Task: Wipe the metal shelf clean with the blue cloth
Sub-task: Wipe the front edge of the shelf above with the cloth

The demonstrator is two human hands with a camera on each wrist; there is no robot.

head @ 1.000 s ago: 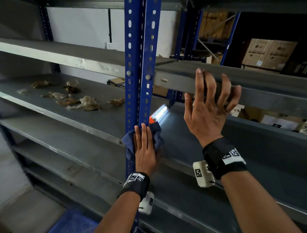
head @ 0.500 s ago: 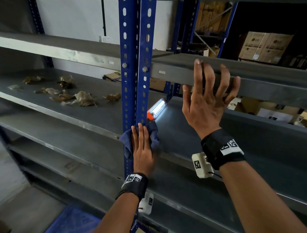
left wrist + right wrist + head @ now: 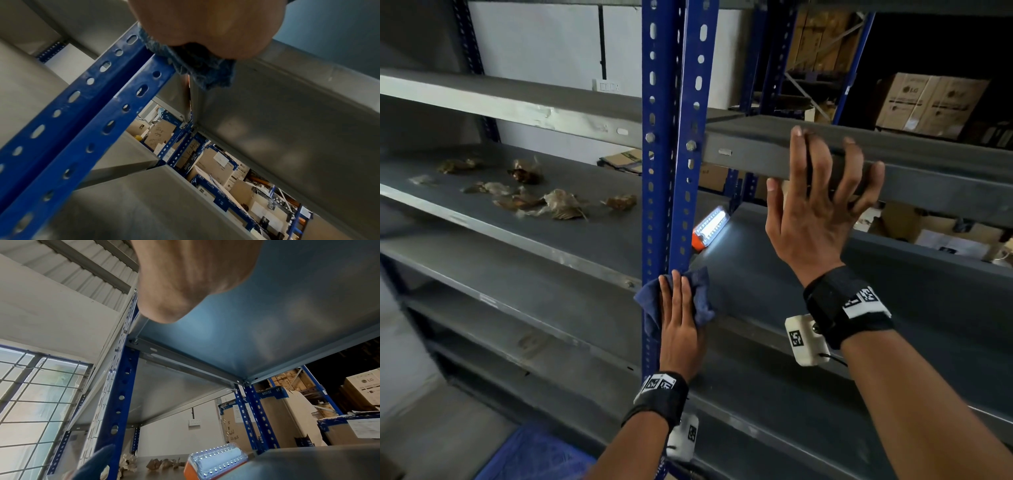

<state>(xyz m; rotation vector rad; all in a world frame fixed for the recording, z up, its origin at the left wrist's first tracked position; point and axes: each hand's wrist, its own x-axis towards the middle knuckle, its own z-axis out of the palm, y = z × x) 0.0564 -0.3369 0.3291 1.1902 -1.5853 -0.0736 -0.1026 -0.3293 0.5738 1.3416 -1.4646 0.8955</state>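
Note:
The blue cloth (image 3: 701,297) is bunched against the blue slotted upright (image 3: 671,137), where the grey metal shelf (image 3: 842,274) meets it. My left hand (image 3: 679,320) presses flat on the cloth with straight fingers. In the left wrist view the cloth (image 3: 202,69) bulges out under the left hand (image 3: 205,24) onto the upright. My right hand (image 3: 822,205) is raised, with its spread fingers resting on the front lip of the upper shelf (image 3: 945,171). The right wrist view shows only the heel of the right hand (image 3: 191,272) and a corner of the cloth (image 3: 96,464).
A lit orange LED lamp (image 3: 710,226) lies on the shelf just behind the upright. Dry crumpled scraps (image 3: 534,200) are scattered over the left bay. Cardboard boxes (image 3: 928,102) stand behind the rack. A blue mat (image 3: 530,455) lies on the floor below.
My left hand stays pressed on the cloth at the upright. The fingers of my right hand have bent and spread a little on the upper shelf's lip. My view has shifted slightly.

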